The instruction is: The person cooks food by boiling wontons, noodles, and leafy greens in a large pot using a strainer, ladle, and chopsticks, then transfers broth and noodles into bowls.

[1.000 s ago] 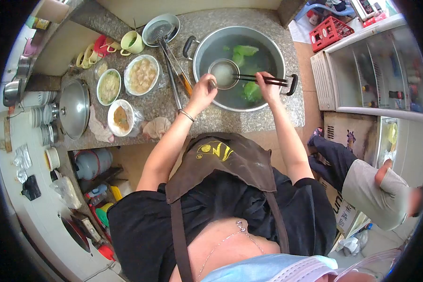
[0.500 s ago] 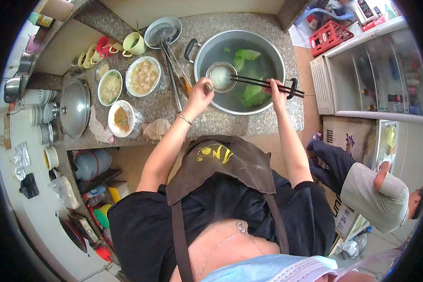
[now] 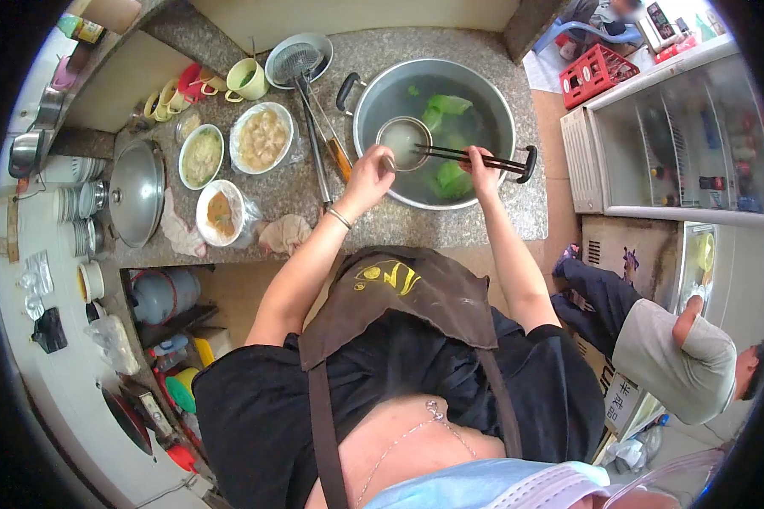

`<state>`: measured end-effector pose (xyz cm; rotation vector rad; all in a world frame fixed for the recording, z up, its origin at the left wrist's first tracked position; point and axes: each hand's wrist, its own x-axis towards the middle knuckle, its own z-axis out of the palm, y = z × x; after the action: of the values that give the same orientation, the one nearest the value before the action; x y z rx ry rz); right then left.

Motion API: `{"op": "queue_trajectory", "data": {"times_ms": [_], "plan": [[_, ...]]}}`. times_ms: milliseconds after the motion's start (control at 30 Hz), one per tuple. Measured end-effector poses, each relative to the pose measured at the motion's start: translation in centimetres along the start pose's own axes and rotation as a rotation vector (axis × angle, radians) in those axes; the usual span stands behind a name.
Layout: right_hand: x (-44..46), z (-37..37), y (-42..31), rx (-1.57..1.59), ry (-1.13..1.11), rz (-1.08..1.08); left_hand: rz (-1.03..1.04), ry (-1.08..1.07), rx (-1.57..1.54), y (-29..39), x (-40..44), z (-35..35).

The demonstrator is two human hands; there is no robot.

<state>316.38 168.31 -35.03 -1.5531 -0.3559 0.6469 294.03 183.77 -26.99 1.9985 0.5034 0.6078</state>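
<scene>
Over the near side of the big pot (image 3: pixel 433 205), we see the left hand (image 3: pixel 369 176) curled tight round the handle of a round strainer (image 3: pixel 404 118), which sits inside the rim, at the pot's left. In that strainer lies something pale, too blurred for us to name. The right hand (image 3: pixel 481 174) grips a pair of dark chopsticks (image 3: pixel 446 153), their tips pointing left into the strainer and their back ends reaching toward the pot's right handle (image 3: pixel 528 164). Beside the strainer, in the cloudy water, we find green leaves (image 3: pixel 446 106), some near the far wall and some just below the chopsticks. Left of the pot, long handles run down the speckled counter (image 3: pixel 530 212) from a skimmer (image 3: pixel 297 64) resting in a metal basin (image 3: pixel 327 55). Further left we count three bowls: one of dumplings (image 3: pixel 261 170), a smaller one of pale food (image 3: pixel 197 187), and, nearest us, one with something brown (image 3: pixel 238 208) in it. Yellow and red mugs (image 3: pixel 246 79) stand in a row behind them, and a large metal lid (image 3: pixel 136 195) lies at the counter's left end. Off to the right, we make out a glass-doored fridge (image 3: pixel 590 161), a red crate (image 3: pixel 598 76) and a person in a grey shirt (image 3: pixel 675 360).
</scene>
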Motion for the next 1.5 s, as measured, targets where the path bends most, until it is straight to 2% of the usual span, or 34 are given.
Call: {"op": "queue_trajectory", "data": {"times_ms": [33,167,267,333,400,433,467,533,600,700,733,800,867,1000,1067,1200,1267,1333,1400,1500], "plan": [[-0.1,-0.6,0.1,0.107,0.018,0.063,-0.080,-0.006,0.027,-0.2,0.0,-0.3],[-0.5,-2.7,-1.5,0.232,0.081,0.119,-0.058,0.065,-0.044,-2.7,0.3,-1.0],[-0.5,-3.4,-2.9,0.081,0.042,-0.005,-0.048,0.014,0.038,-1.1,-0.2,-1.1],[-0.4,-2.8,-3.7,0.007,0.007,0.009,-0.145,-0.023,0.053,-0.2,0.4,-1.4],[-0.1,-1.5,-4.0,-0.142,-0.075,-0.139,-0.122,-0.027,0.066,0.0,0.6,-1.3],[-0.2,-0.9,-4.2,-0.214,-0.125,-0.144,-0.102,-0.029,0.081,0.2,0.7,-1.2],[0.0,-0.1,-3.5,-0.318,-0.079,-0.239,-0.101,-0.032,0.081,0.4,0.8,-1.1],[0.5,0.8,-1.7,-0.380,-0.105,-0.235,-0.083,-0.031,0.060,0.9,0.8,-0.8],[0.2,1.4,-1.2,-0.325,-0.107,-0.195,-0.060,-0.038,0.042,1.1,0.7,-0.6],[0.5,1.2,-0.1,0.052,-0.026,-0.042,-0.040,-0.035,0.005,0.8,0.5,-0.8],[0.7,0.4,0.1,0.050,-0.029,-0.039,-0.038,-0.033,-0.013,0.6,0.3,-0.9],[0.8,-0.6,-0.6,0.118,0.013,0.099,-0.082,-0.004,-0.002,-0.7,0.2,-1.3],[0.3,-1.4,-1.9,0.159,0.048,0.055,-0.113,0.078,-0.061,-1.9,0.3,-1.8],[-0.2,-2.1,-4.6,-0.009,0.026,-0.022,-0.103,0.028,0.000,-0.8,-0.1,-2.0],[0.0,-1.5,-4.9,0.012,-0.012,-0.096,-0.089,0.024,-0.002,-0.3,0.2,-2.0],[0.2,0.5,-3.9,-0.253,-0.104,-0.232,-0.062,-0.010,-0.016,-0.6,0.5,-1.1],[0.2,1.3,-2.9,-0.485,-0.138,-0.266,-0.044,-0.016,-0.008,0.1,0.6,-0.8],[-0.5,1.9,-3.3,-0.513,-0.141,-0.274,-0.026,-0.020,-0.001,0.8,0.6,-0.6],[-0.2,2.0,-2.4,0.006,-0.032,-0.071,0.000,0.013,-0.018,0.8,0.4,-0.6],[-0.4,0.9,-3.8,0.059,-0.007,-0.071,-0.072,0.064,-0.082,-0.6,0.2,-1.5]]}}
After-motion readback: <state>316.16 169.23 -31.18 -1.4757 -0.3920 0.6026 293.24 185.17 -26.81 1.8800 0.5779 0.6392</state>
